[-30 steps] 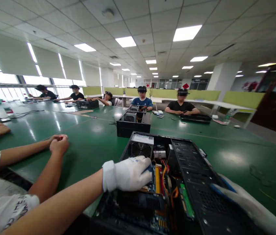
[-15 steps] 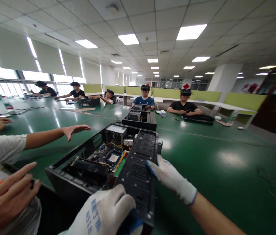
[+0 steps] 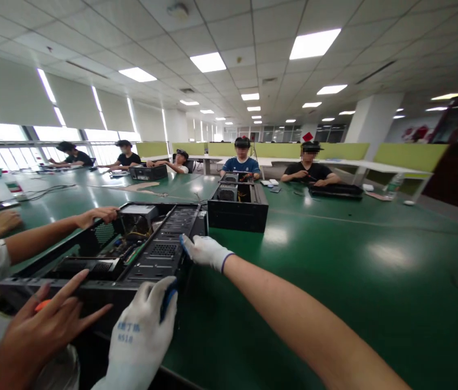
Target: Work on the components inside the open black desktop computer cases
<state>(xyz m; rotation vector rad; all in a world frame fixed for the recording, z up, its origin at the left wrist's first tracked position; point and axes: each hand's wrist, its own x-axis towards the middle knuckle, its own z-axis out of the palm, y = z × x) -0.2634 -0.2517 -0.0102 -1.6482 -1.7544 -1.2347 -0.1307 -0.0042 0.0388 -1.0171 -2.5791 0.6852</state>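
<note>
An opened black computer case [image 3: 164, 233] lies on the green table, its inside facing up. My right hand [image 3: 204, 252], in a white glove with blue-coated fingers, grips the case's right edge, thumb over the top. At the near right corner my left hand [image 3: 143, 319], gloved alike, has its fingers bent against the case; their tips are partly hidden. Inside the case sit a power supply [image 3: 137, 216] and a green board [image 3: 135, 252]. A co-worker's bare hand [image 3: 99, 215] rests on the far left edge. Their other hand [image 3: 46, 330], with something orange in it, hovers near the front.
Another black computer case [image 3: 237, 212] stands just beyond, in front of a person in blue [image 3: 240, 162]. More people sit around the green table [image 3: 334, 265]. A bottle [image 3: 395, 186] and cables [image 3: 46, 189] lie farther off.
The computer case has shifted left and turned, with both my hands moving along on it. The co-worker's far hand has come down onto its edge. Their near hand has moved right.
</note>
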